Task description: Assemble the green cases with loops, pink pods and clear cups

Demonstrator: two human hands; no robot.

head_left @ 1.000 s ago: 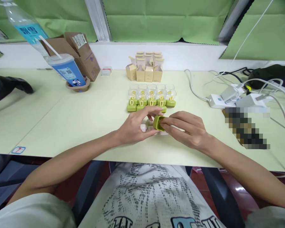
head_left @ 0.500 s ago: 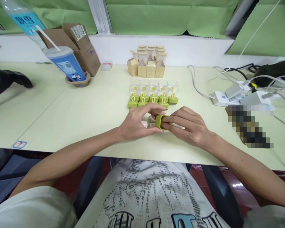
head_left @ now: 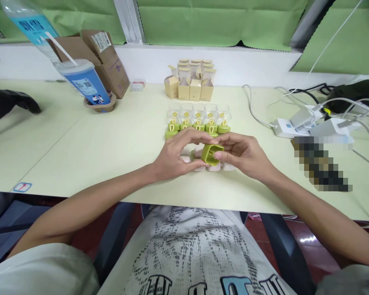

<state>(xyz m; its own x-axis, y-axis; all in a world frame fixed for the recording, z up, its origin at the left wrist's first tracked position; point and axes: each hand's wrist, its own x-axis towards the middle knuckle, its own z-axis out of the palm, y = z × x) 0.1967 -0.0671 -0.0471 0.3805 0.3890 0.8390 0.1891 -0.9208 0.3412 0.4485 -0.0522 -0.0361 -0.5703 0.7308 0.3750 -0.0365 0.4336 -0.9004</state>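
Between my two hands is a small green cap (head_left: 209,155), its hollow side turned toward me and to the right. My left hand (head_left: 175,155) grips it from the left with thumb and fingers. My right hand (head_left: 244,155) is closed on its right edge, the thumb at the opening and the fingers behind. Under and behind the hands lie several small whitish pieces (head_left: 213,168), partly hidden. Just beyond, several green caps with cream loops (head_left: 224,126) stand in rows, some covered by my left hand. Clear containers with yellow marks (head_left: 198,110) are lined up behind them.
Small open cream boxes (head_left: 195,88) stand by the wall. To the left are a blue drink cup (head_left: 89,84) in a cardboard holder, a brown carton (head_left: 118,76) and a large bottle (head_left: 33,30). White chargers (head_left: 295,125) and cables lie at right, near a blurred-out object (head_left: 321,164).
The green cap has turned so its opening faces me more. My right fingers have come out of its opening and moved behind it, with the thumb now at the rim.
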